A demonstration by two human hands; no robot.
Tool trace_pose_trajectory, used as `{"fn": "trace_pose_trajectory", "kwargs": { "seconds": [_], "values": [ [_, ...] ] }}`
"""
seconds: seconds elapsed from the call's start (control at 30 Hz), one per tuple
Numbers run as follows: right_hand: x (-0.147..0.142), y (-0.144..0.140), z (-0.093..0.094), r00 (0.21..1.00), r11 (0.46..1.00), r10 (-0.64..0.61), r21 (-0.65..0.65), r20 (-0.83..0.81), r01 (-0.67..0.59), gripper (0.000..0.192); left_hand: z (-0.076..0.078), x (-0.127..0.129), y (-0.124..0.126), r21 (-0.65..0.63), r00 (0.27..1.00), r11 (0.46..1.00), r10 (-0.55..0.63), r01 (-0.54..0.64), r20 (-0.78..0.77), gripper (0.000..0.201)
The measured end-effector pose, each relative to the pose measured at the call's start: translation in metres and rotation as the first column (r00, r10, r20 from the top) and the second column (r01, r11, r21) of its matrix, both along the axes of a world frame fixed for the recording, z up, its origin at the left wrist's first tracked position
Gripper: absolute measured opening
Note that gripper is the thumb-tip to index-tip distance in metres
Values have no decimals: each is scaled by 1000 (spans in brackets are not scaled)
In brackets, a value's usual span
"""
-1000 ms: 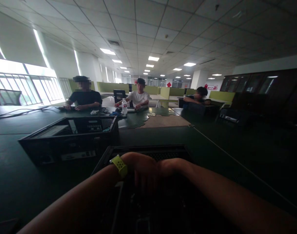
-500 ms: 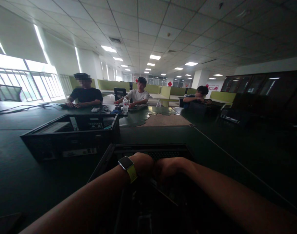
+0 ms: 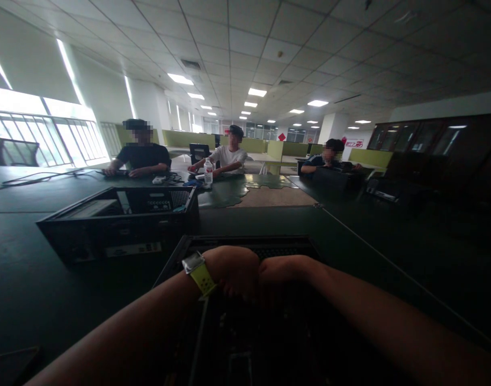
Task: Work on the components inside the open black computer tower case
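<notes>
Both my hands reach down into an open black computer case [image 3: 245, 244] lying right in front of me on the dark table [image 3: 36, 289]. My left hand [image 3: 233, 271], with a yellow-strapped watch [image 3: 199, 272] on its wrist, presses against my right hand [image 3: 279, 271] over the case's dark inside. The fingers of both hands curl downward and are lost in shadow, so what they touch or hold is hidden.
A second open computer case [image 3: 120, 222] lies to the left, further back. Three people sit at the far end of the table, with a water bottle [image 3: 207, 174] and cables near them. Dark cabinets [image 3: 430, 145] line the right side.
My left wrist has turned, so the watch shows its strap, then its face, then its strap again. Both hands stay pressed together in the case, shifted slightly upward.
</notes>
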State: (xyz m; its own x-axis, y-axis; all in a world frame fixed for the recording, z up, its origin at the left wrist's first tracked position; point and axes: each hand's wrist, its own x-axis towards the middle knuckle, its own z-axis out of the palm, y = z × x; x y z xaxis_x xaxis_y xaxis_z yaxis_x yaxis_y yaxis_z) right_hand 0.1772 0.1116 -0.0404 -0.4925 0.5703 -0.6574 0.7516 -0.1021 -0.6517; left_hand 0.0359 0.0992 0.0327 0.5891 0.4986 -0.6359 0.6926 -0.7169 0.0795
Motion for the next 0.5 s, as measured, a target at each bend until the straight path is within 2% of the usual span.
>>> {"fn": "trace_pose_trajectory", "kwargs": {
  "seconds": [0.07,0.13,0.2,0.27,0.3,0.37,0.43,0.5],
  "values": [
    [-1,-1,2,999,999,-35,-9,-33,35,22,4,0,1,-71,999,996,51,-50,9,28],
    [0,0,3,995,996,-89,15,-41,90,23,5,-1,4,-195,986,975,131,-109,101,23],
    [3,2,2,991,987,-131,91,-34,134,18,5,-2,6,-317,959,939,201,-130,202,18],
    [6,5,3,997,978,-82,191,-7,81,19,5,-3,6,-345,960,928,215,-143,179,21],
    [7,5,4,1000,973,-17,230,1,16,23,4,-3,6,-282,976,950,174,-133,128,21],
    [7,5,6,994,956,109,274,13,-108,33,-2,-3,7,-33,997,997,70,-69,18,25],
    [4,2,7,987,940,161,302,20,-159,40,-17,-2,11,188,998,982,-7,20,-70,35],
    [1,-2,7,985,924,160,342,65,-172,45,-38,0,18,257,997,963,-67,77,-50,34]
  ]
}}
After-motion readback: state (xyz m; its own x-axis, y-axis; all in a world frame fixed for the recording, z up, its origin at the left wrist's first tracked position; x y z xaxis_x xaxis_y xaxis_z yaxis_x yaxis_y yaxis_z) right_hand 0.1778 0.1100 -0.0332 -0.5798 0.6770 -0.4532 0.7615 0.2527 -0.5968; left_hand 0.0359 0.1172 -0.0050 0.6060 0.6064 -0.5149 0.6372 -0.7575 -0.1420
